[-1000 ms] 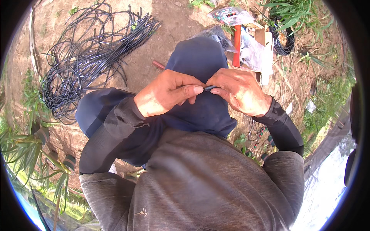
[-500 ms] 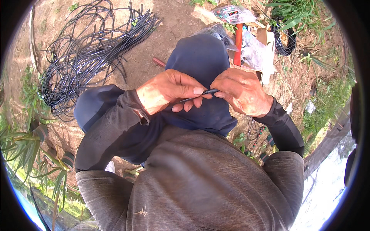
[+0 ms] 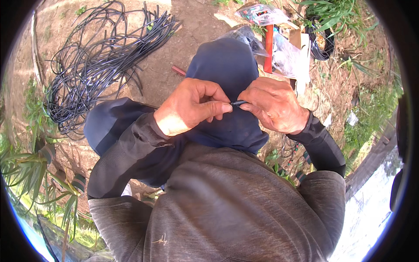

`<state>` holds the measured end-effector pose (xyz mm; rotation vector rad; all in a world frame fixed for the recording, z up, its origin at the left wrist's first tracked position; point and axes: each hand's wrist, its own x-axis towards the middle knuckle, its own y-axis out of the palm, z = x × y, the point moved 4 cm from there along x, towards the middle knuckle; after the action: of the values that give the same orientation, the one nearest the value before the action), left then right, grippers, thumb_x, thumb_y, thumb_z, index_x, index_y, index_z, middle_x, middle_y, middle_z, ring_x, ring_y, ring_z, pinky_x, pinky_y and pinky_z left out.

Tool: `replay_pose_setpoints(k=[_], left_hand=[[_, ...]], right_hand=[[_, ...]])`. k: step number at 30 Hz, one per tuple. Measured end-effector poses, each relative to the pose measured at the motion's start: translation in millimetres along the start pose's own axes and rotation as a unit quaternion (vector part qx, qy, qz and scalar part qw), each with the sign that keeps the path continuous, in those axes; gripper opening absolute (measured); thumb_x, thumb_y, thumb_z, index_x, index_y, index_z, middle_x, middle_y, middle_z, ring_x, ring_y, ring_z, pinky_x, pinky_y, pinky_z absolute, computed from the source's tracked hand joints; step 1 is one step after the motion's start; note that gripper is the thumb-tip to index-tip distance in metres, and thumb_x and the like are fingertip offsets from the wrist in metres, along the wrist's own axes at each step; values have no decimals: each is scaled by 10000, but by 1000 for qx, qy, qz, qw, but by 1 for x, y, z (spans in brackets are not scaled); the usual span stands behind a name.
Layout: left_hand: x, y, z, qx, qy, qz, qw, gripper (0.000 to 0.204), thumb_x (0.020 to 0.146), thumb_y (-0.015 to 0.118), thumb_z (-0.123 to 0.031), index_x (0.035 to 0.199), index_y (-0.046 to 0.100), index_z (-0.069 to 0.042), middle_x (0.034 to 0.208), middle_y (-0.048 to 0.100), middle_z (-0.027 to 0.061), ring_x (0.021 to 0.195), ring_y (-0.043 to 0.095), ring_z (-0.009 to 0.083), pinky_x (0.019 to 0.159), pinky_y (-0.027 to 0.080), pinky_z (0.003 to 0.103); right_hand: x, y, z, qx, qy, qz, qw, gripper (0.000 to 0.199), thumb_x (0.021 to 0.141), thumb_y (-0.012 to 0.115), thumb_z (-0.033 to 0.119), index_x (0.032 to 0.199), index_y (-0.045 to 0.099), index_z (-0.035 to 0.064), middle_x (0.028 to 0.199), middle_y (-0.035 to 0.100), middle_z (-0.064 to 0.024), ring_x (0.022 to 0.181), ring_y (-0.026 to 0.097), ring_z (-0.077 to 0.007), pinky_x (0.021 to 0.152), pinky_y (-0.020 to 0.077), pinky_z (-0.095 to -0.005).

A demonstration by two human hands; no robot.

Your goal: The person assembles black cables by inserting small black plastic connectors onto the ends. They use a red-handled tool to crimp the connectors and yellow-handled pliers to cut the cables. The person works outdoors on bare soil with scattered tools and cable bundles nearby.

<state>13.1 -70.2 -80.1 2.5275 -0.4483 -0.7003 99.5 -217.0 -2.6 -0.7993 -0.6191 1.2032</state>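
Note:
Above my knee, my left hand point(image 3: 192, 107) and my right hand point(image 3: 277, 105) meet fingertip to fingertip over a short length of black tubing point(image 3: 238, 103). Thumb and forefinger of the left pinch its left end, with the other fingers curled beneath. The right pinches the opposite end between thumb and fingers, so most of the piece is covered. Whether a small fitting sits inside the left pinch I cannot make out. A large loose heap of black tubing point(image 3: 109, 65) lies on the soil at the far left.
Plastic bags of small parts point(image 3: 264, 15) and an open cardboard box point(image 3: 303, 52) with a red edge lie at the far right. A coil of black tubing point(image 3: 322, 41) rests beside them. A reddish stick point(image 3: 178, 70) is behind my knee. Leafy plants point(image 3: 26, 170) grow at left.
My left fingers have closed into a tighter pinch and turned over; the thin dark length that showed across them is now hidden. The right hand stays nearly in place.

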Motion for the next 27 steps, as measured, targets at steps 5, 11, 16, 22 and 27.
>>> replay_pose_setpoints(k=[5, 11, 16, 22, 27], left_hand=[[-1, 3, 9, -65, -21, 92, 993, 219, 905, 677, -213, 949, 697, 1, 757, 637, 23, 662, 542, 72, 582, 407, 226], [-2, 6, 15, -31, -120, 195, 973, 295, 928, 645, -227, 1060, 718, 27, 739, 660, 47, 675, 577, 97, 595, 429, 226], [1, -1, 5, 34, -13, 87, 996, 251, 948, 654, -222, 888, 724, 11, 671, 642, 29, 626, 566, 81, 566, 447, 235], [-3, -1, -7, 200, 105, -8, 974, 169, 904, 642, -126, 851, 687, 28, 667, 608, 87, 621, 576, 157, 552, 424, 310], [-5, 5, -6, 371, 316, -121, 865, 81, 803, 697, -44, 822, 661, 25, 711, 602, 146, 646, 577, 332, 566, 446, 377]], right_hand=[[0, -2, 4, 18, -49, 28, 998, 251, 700, 770, 73, 916, 647, 34, 801, 615, -74, 680, 597, -254, 554, 477, -361], [-4, 9, 3, 24, -90, 40, 995, 209, 735, 751, 109, 901, 631, 65, 800, 594, -34, 693, 579, -228, 542, 477, -349], [-1, 3, 0, -18, -45, 53, 997, 240, 700, 776, 74, 898, 642, 47, 786, 609, -59, 688, 599, -245, 549, 479, -356], [-1, 8, -2, -8, -10, 7, 1000, 159, 767, 735, 61, 845, 596, 66, 739, 568, -58, 669, 575, -254, 536, 461, -377], [-2, 14, -4, 50, 51, 13, 997, 116, 819, 687, 22, 840, 576, 46, 736, 567, -96, 677, 583, -310, 542, 448, -396]])
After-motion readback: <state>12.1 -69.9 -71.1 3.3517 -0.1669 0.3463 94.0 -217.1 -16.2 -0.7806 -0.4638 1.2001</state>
